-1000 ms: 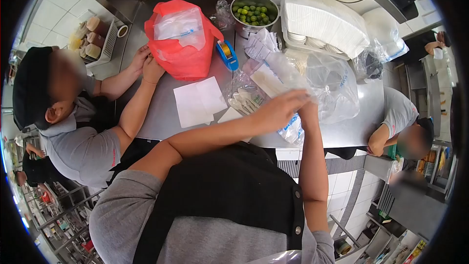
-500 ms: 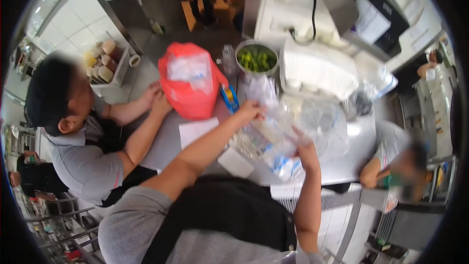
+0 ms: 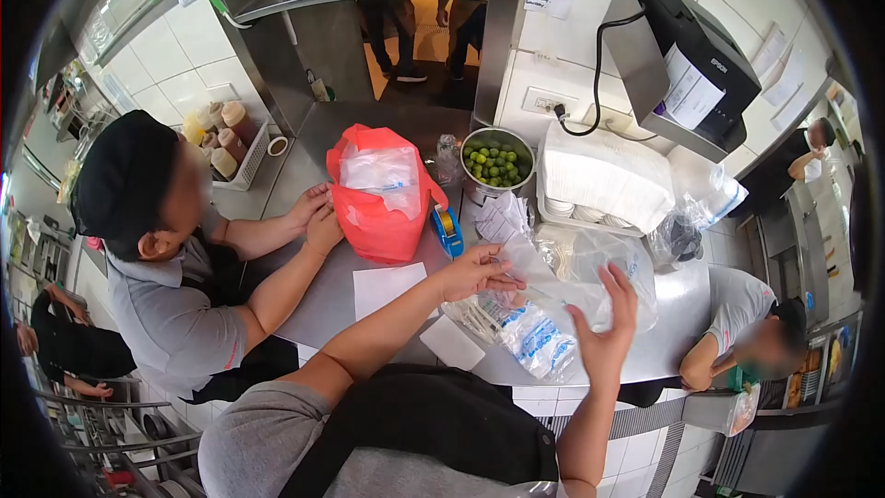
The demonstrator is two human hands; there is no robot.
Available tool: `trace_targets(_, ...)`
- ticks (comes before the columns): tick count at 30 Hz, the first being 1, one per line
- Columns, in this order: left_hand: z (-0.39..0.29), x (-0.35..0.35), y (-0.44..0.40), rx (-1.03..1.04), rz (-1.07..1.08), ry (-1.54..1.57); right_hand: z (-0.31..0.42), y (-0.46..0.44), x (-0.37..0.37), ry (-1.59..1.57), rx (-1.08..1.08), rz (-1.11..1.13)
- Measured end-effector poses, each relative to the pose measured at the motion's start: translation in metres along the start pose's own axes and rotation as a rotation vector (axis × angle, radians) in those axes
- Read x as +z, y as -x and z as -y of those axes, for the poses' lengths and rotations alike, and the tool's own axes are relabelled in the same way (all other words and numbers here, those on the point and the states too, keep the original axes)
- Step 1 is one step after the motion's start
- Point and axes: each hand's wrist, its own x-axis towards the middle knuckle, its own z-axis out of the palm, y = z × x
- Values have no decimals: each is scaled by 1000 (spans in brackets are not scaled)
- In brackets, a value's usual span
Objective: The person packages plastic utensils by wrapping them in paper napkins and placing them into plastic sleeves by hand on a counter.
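A thin clear plastic bag (image 3: 527,264) hangs from the fingers of my left hand (image 3: 477,275), which pinches its edge above the counter. Beside its other side, my right hand (image 3: 604,318) is raised with thumb and fingers spread; whether it touches the film I cannot tell. Below both hands lies a clear packet with blue print (image 3: 539,337), next to wrapped utensils (image 3: 479,318) whose kind is unclear. Larger clear plastic bags (image 3: 627,267) lie behind my right hand. A blue tape dispenser (image 3: 448,232) stands beyond my left hand.
At the left, a co-worker's hands (image 3: 318,212) touch a red plastic bag (image 3: 378,235). Behind are a pot of green limes (image 3: 498,186) and a white container (image 3: 590,175). White papers (image 3: 392,288) lie on the steel counter (image 3: 304,290). Another person (image 3: 737,314) is at the right.
My right hand has opened and its fingers have spread apart. My left hand still pinches plastic. The view has shifted, so the counter things appear lower.
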Motion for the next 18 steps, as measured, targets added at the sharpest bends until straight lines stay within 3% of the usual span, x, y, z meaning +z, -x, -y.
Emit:
trace_targets(3,-2,11,14,3,62,-24,27,-8,13,148,-101,80)
trace_targets(5,-5,12,26,-10,92,-20,16,-5,26,150,117,389)
trace_targets(9,-22,-11,47,115,7,-2,-26,-10,24,75,77,476)
trace_targets(11,-32,-20,50,230,-122,27,-32,-16,17,60,62,402)
trace_targets(14,-44,-10,43,317,-101,111,-38,-36,15,-32,50,300)
trace_targets(16,-42,-14,29,389,-30,110,-41,-40,19,-432,220,140)
trace_targets(17,-39,-20,24,381,-40,130,-45,-37,21,-421,233,155)
trace_targets(18,-36,-27,18,393,5,121,-53,-32,26,-614,249,122)
